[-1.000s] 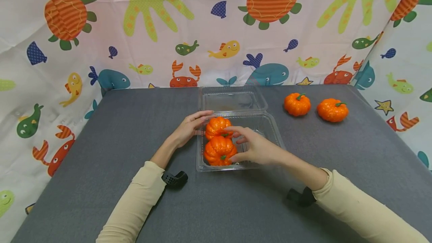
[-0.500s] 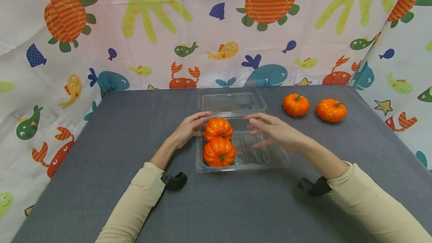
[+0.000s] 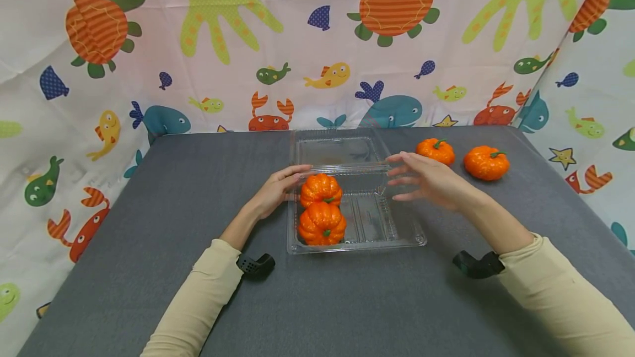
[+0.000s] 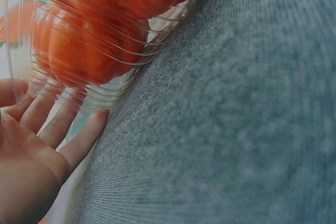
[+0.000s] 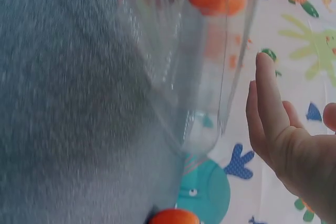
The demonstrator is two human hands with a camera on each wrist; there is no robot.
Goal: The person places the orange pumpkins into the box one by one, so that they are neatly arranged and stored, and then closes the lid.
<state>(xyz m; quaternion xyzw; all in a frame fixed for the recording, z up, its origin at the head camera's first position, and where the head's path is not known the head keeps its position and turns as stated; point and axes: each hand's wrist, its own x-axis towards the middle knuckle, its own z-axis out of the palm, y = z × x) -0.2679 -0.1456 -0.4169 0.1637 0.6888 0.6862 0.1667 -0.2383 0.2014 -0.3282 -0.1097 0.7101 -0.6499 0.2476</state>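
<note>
A clear plastic clamshell container lies with its lid folded back behind it. Two small orange pumpkins, a rear pumpkin and a front pumpkin, sit along the left side of its base. My left hand touches the container's left wall; in the left wrist view its fingers lie extended against the ribbed side. Above the container's right edge, my right hand has its fingers extended and holds nothing. In the right wrist view, that hand appears apart from the clear wall.
Two more orange pumpkins, a nearer one behind my right hand and another farther right, stand on the grey table. A patterned curtain closes off the back and the sides.
My right hand has left the pumpkins in the container and moved right, over the container's right edge. The left hand stays at the left wall, and the pumpkins have kept their places.
</note>
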